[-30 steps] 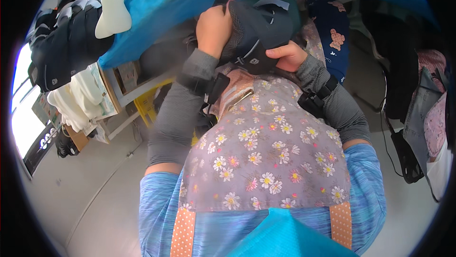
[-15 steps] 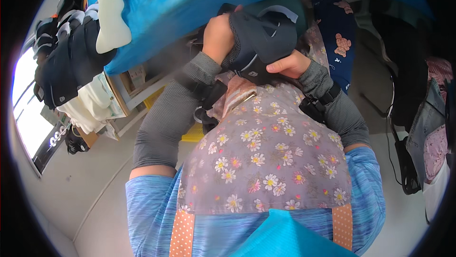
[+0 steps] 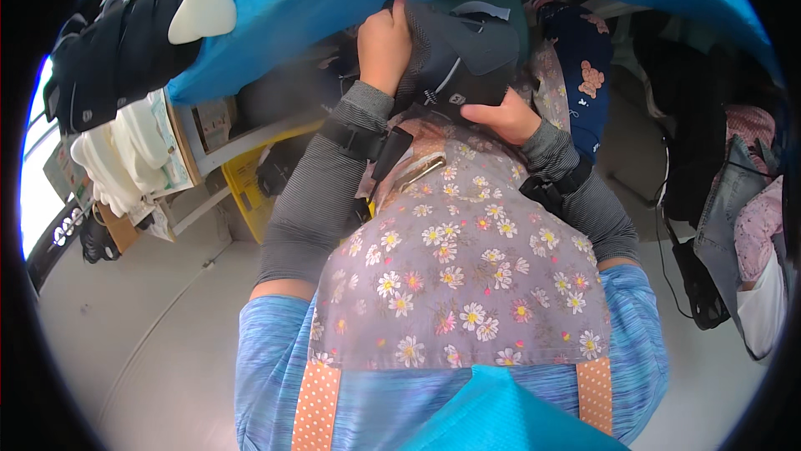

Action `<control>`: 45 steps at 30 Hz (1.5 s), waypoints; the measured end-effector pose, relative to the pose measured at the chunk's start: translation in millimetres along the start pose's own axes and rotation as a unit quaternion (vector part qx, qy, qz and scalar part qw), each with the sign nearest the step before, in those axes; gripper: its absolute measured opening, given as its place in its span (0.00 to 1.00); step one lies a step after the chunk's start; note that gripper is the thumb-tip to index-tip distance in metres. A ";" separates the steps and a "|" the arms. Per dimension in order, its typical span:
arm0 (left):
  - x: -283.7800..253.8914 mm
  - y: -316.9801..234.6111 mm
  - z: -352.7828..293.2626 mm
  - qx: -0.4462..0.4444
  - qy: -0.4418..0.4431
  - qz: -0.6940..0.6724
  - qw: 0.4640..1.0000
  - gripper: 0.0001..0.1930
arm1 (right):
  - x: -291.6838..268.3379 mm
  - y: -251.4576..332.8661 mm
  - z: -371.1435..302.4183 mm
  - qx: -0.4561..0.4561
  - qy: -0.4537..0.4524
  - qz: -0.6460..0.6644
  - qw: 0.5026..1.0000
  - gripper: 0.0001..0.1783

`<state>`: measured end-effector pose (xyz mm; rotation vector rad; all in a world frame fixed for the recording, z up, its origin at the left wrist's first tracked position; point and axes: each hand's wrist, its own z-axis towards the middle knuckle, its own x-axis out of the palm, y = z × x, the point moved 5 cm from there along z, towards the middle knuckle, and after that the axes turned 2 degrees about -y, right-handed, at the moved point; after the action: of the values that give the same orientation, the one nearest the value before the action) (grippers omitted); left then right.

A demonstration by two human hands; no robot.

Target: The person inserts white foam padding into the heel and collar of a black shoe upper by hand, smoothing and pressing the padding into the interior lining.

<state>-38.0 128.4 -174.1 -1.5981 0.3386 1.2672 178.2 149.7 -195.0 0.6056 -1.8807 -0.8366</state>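
Note:
A dark piece of cloth and mesh that looks like a shoe upper (image 3: 482,49) lies across my lap, below the blue-covered table edge. It has a pale line, a small light mark and a whitish strip at its far end. My left hand (image 3: 385,52) grips its left side, thumb pointing up. At its near right edge, my right hand (image 3: 511,119) holds it, thumb stretched along the near side and the other fingers hidden beneath.
A blue-covered table (image 3: 400,2) curves across the front. On its left lie a white wavy-edged piece (image 3: 205,2) and a row of black pieces (image 3: 117,55). White cloth pieces (image 3: 133,138) hang below. A yellow crate (image 3: 249,188) stands underneath; clothes (image 3: 722,201) hang at right.
The dark piece has flattened and tilted, showing more of its mesh side. My left hand has shifted its hold up along the edge; my right thumb has slid nearer me.

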 end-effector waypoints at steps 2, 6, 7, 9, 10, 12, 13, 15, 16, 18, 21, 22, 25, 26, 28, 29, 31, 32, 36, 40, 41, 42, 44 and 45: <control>-8.6 -3.8 -4.0 0.106 -0.032 0.085 0.990 0.13 | 1.2 4.7 2.4 -0.002 -0.003 0.009 1.000 0.28; -47.5 -10.0 14.7 0.202 -0.031 0.142 0.969 0.18 | -2.7 8.6 5.6 -0.031 -0.022 0.065 0.997 0.24; -57.2 -19.2 17.5 0.251 -0.052 0.227 0.940 0.17 | -2.6 11.1 6.2 -0.035 -0.030 0.055 0.997 0.24; -57.0 -20.8 24.0 0.231 -0.029 0.195 0.953 0.16 | -0.8 14.1 6.3 -0.041 -0.034 0.042 0.998 0.23; -56.9 -18.8 27.7 0.210 -0.002 0.162 0.964 0.15 | 0.2 11.8 5.0 -0.043 -0.032 0.042 0.998 0.23; -68.0 -13.7 20.9 0.310 -0.022 0.172 0.935 0.14 | 0.1 8.8 6.4 -0.049 -0.032 0.041 0.997 0.24; -68.2 5.0 20.5 0.098 0.100 -0.061 0.988 0.19 | -1.3 6.3 4.8 -0.047 -0.036 0.046 0.997 0.24; -78.0 21.8 0.4 -0.192 0.279 -0.222 0.914 0.34 | -3.5 5.8 2.7 -0.034 -0.039 0.069 0.996 0.23; -88.1 14.7 -13.7 -0.235 0.242 -0.280 0.899 0.37 | -3.4 6.3 2.8 -0.034 -0.041 0.070 0.996 0.23; -97.2 2.5 -28.6 -0.317 0.228 -0.346 0.853 0.39 | -3.4 6.9 7.1 -0.045 -0.038 0.072 0.996 0.23; -88.9 49.2 -42.5 -0.393 0.257 -0.263 0.843 0.41 | -4.4 2.3 10.8 -0.044 -0.028 0.064 0.997 0.22; -92.2 54.7 -46.1 -0.394 0.257 -0.263 0.842 0.41 | -5.2 1.0 9.9 -0.043 -0.028 0.064 0.997 0.22; -92.1 29.8 -68.0 -0.315 0.317 -0.549 0.706 0.34 | -8.2 -1.1 7.2 -0.043 -0.044 0.059 0.996 0.22; -87.0 17.1 -76.5 -0.317 0.317 -0.549 0.705 0.34 | -7.7 -0.3 8.7 -0.043 -0.044 0.062 0.996 0.23; -95.1 -16.8 -78.9 -0.308 0.112 -0.534 0.780 0.27 | -6.1 -0.9 10.7 -0.039 -0.041 0.066 0.996 0.23; -97.0 -17.1 -76.1 -0.221 0.153 -0.425 0.864 0.21 | -5.2 -0.7 12.0 -0.036 -0.028 0.067 0.997 0.24; -100.7 -22.9 -65.7 -0.180 0.117 -0.377 0.901 0.20 | -2.0 1.1 12.9 -0.033 -0.014 0.067 0.997 0.25; -106.0 -29.3 -60.5 -0.137 0.082 -0.325 0.932 0.19 | 0.4 1.9 11.3 -0.037 -0.005 0.077 0.996 0.26; -132.8 -90.5 -38.3 -0.029 -0.030 -0.058 0.997 0.19 | 12.2 24.6 -1.6 -0.055 0.037 0.224 0.972 0.27; -108.6 -90.2 -7.7 0.040 -0.086 0.141 0.985 0.26 | 1.8 21.7 3.5 -0.042 0.019 0.240 0.970 0.26; -99.0 -82.3 -4.8 0.056 -0.074 0.146 0.985 0.26 | 2.3 20.4 1.6 -0.055 0.000 0.239 0.970 0.24; -88.3 -69.7 -0.7 0.058 -0.070 0.147 0.985 0.26 | 2.1 22.3 3.7 -0.055 -0.003 0.242 0.969 0.24; -70.7 -48.4 0.7 0.079 -0.050 0.205 0.974 0.25 | 6.5 21.9 3.7 -0.032 0.018 0.228 0.973 0.22; -66.3 -50.9 2.9 0.096 -0.051 0.217 0.970 0.24 | 3.6 20.4 7.6 -0.018 0.035 0.235 0.971 0.21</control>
<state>-29.5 129.6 -91.0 -1.3276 0.7529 1.5849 168.6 162.4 -179.7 0.1489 -1.8343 -0.5280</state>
